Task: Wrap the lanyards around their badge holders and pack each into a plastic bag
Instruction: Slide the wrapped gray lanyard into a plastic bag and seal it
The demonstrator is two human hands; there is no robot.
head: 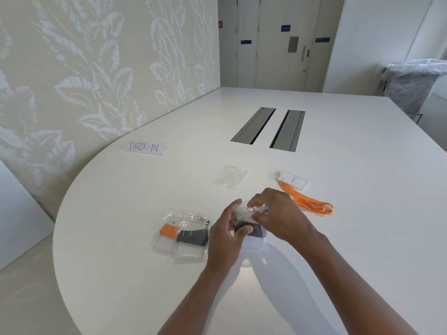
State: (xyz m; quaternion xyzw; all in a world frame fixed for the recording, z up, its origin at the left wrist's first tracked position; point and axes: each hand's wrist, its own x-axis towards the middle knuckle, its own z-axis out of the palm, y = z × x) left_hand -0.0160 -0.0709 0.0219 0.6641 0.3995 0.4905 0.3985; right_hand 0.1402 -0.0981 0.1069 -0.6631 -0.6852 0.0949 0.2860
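Observation:
My left hand (226,234) grips a clear plastic bag (251,243) with a badge holder wrapped in a dark lanyard (257,231) inside it. My right hand (278,213) pinches the bag's top edge beside the metal clip. Left of my hands lie two packed bags, one with an orange-wrapped holder (167,234) and one with a dark-wrapped holder (192,238). An empty plastic bag (230,177) lies farther back. To the right, a white badge holder (294,180) lies flat with its orange lanyard (312,203) trailing loose.
A white rounded table (350,165) carries everything. A handwritten "CHECK-IN" card (144,147) stands at the back left. Two metal cable slots (268,128) are set into the table's middle. A patterned wall runs along the left; a covered bin (413,85) stands at the far right.

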